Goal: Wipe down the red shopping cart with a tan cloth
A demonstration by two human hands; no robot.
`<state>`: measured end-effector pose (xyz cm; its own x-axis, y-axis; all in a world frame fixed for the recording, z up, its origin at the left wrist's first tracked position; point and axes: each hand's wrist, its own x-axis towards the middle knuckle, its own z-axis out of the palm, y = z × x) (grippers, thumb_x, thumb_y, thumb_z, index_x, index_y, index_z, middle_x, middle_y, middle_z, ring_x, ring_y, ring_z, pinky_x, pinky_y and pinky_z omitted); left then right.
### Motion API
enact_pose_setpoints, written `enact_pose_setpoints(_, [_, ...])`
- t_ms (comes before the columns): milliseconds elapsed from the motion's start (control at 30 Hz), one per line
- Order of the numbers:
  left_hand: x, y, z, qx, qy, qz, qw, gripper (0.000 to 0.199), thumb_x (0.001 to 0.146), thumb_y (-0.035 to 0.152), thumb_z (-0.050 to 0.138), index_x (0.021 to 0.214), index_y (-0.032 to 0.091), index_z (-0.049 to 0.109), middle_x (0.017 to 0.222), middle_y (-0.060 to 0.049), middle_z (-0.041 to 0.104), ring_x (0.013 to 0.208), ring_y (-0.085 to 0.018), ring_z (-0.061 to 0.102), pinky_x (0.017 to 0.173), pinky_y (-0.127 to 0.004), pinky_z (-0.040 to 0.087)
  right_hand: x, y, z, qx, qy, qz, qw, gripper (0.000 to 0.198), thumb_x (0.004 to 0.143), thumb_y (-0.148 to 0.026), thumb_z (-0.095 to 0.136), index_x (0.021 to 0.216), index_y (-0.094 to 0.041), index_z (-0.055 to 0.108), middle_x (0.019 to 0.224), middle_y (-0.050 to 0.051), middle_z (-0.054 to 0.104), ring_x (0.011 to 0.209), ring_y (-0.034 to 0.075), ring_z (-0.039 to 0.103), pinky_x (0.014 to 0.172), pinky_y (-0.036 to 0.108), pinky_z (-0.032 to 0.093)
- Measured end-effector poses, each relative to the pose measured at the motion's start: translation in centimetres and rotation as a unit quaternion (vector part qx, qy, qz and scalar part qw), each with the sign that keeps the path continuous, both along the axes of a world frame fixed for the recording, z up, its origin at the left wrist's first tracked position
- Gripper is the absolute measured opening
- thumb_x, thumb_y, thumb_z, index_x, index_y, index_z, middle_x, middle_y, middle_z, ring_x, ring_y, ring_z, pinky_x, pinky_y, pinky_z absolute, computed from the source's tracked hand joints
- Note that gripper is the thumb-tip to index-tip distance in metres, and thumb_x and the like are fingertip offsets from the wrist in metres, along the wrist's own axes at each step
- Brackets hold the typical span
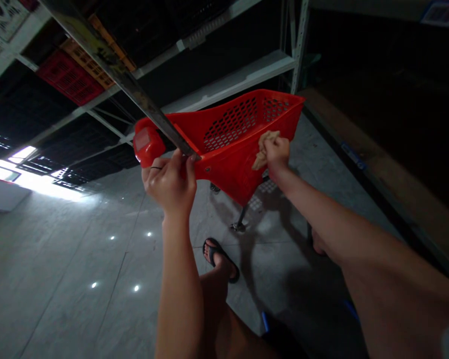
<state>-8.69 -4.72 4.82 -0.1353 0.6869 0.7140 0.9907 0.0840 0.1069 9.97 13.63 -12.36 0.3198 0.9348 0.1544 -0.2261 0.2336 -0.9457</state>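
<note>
Your right grip [279, 153] clasps crumpled tan cloth [261, 158] against the wheeled red plastic basket [234, 167], which may roll if your left grip [170, 182], clasping its corner, slackens.

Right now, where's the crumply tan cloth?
In the head view, the tan cloth is just right of centre, bunched in the person's right hand, at the outer side of the red basket.

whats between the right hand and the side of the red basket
A tan cloth, bunched in the right hand, lies between it and the outer side of the red basket; the head view shows this.
</note>
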Motion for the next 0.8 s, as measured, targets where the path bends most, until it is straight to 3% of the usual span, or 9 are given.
enact_pose_setpoints(33, [0.2, 0.0, -0.1, 0.003, 0.002, 0.004, 1.0, 0.031, 0.1, 0.041, 0.061, 0.12, 0.023, 0.077, 0.084, -0.005, 0.075, 0.095, -0.024, 0.067, 0.099, -0.041, 0.044, -1.1, -2.4, 0.1, 0.026, -0.065, -0.016, 0.997, 0.028, 0.086, -0.037, 0.066, 0.067, -0.024, 0.05, 0.08, -0.001, 0.052, 0.079, 0.015, 0.057, 0.077, 0.029, 0.053])
enact_pose_setpoints(100, [0.6, 0.2, -0.2, 0.005, 0.005, 0.013, 1.0, 0.03, 0.1, 0.04, 0.061, 0.12, 0.024, 0.077, 0.084, -0.005, 0.076, 0.095, -0.024, 0.067, 0.098, -0.04, 0.044, -3.4, -7.5, 0.0, 0.086, -0.169, 0.061, 0.98, 0.018, 0.081, -0.031, 0.069, 0.071, -0.024, 0.056, 0.094, 0.002, 0.055, 0.086, 0.017, 0.06, 0.085, 0.035, 0.057])
enact_pose_setpoints(133, [0.7, 0.2, -0.3, 0.003, 0.004, 0.015, 1.0, 0.03, 0.1, 0.039, 0.06, 0.12, 0.024, 0.078, 0.084, -0.005, 0.076, 0.095, -0.024, 0.067, 0.097, -0.04, 0.044, -4.3, -9.7, 0.1, 0.115, -0.201, 0.114, 0.966, 0.011, 0.08, -0.028, 0.069, 0.075, -0.023, 0.06, 0.1, 0.003, 0.055, 0.089, 0.018, 0.062, 0.088, 0.037, 0.058])
enact_pose_setpoints(200, [1.0, 0.3, -0.2, -0.009, -0.001, 0.021, 1.0, 0.03, 0.1, 0.038, 0.06, 0.122, 0.025, 0.077, 0.085, -0.006, 0.076, 0.096, -0.024, 0.067, 0.097, -0.039, 0.044, -5.2, -12.6, 0.9, 0.142, -0.223, 0.115, 0.958, 0.006, 0.08, -0.023, 0.067, 0.079, -0.023, 0.062, 0.108, 0.005, 0.054, 0.095, 0.019, 0.062, 0.095, 0.039, 0.059])
enact_pose_setpoints(433, [2.4, -1.1, 2.0, -0.141, 0.078, 0.028, 0.987, 0.036, 0.107, 0.033, 0.049, 0.133, 0.025, 0.071, 0.092, -0.009, 0.079, 0.091, -0.024, 0.073, 0.085, -0.034, 0.05, -3.7, -10.3, 9.4, 0.288, -0.21, 0.004, 0.934, 0.021, 0.087, -0.021, 0.063, 0.107, -0.025, 0.066, 0.13, 0.007, 0.057, 0.124, 0.026, 0.057, 0.114, 0.048, 0.049])
enact_pose_setpoints(500, [3.1, -1.5, 3.0, -0.208, 0.112, 0.014, 0.972, 0.039, 0.108, 0.032, 0.045, 0.141, 0.025, 0.066, 0.092, -0.009, 0.08, 0.086, -0.024, 0.075, 0.079, -0.033, 0.052, -3.7, -10.9, 8.5, 0.304, -0.244, 0.001, 0.921, 0.022, 0.085, -0.022, 0.065, 0.106, -0.026, 0.068, 0.132, 0.008, 0.058, 0.123, 0.029, 0.056, 0.113, 0.051, 0.049])
enact_pose_setpoints(633, [4.5, -1.8, 3.8, -0.287, 0.135, -0.016, 0.948, 0.047, 0.108, 0.027, 0.04, 0.154, 0.022, 0.051, 0.095, -0.01, 0.081, 0.084, -0.025, 0.078, 0.071, -0.031, 0.055, -3.2, -13.4, 2.0, 0.301, -0.321, 0.002, 0.898, 0.012, 0.079, -0.024, 0.07, 0.09, -0.028, 0.071, 0.12, 0.008, 0.062, 0.113, 0.031, 0.058, 0.103, 0.055, 0.054])
enact_pose_setpoints(700, [5.0, -1.7, 3.7, -0.29, 0.138, -0.02, 0.947, 0.052, 0.106, 0.021, 0.04, 0.158, 0.018, 0.044, 0.097, -0.011, 0.081, 0.086, -0.025, 0.079, 0.072, -0.03, 0.056, -2.5, -14.0, -0.5, 0.264, -0.328, 0.011, 0.907, 0.015, 0.08, -0.023, 0.068, 0.093, -0.029, 0.072, 0.119, 0.009, 0.061, 0.113, 0.031, 0.06, 0.101, 0.056, 0.056])
enact_pose_setpoints(800, [5.4, -1.4, 3.3, -0.291, 0.133, -0.034, 0.947, 0.057, 0.103, 0.014, 0.042, 0.159, 0.016, 0.04, 0.099, -0.012, 0.08, 0.089, -0.026, 0.08, 0.075, -0.032, 0.059, -1.4, -13.7, 0.2, 0.222, -0.263, 0.032, 0.938, 0.019, 0.089, -0.028, 0.062, 0.106, -0.027, 0.071, 0.121, 0.009, 0.059, 0.108, 0.027, 0.065, 0.102, 0.052, 0.059])
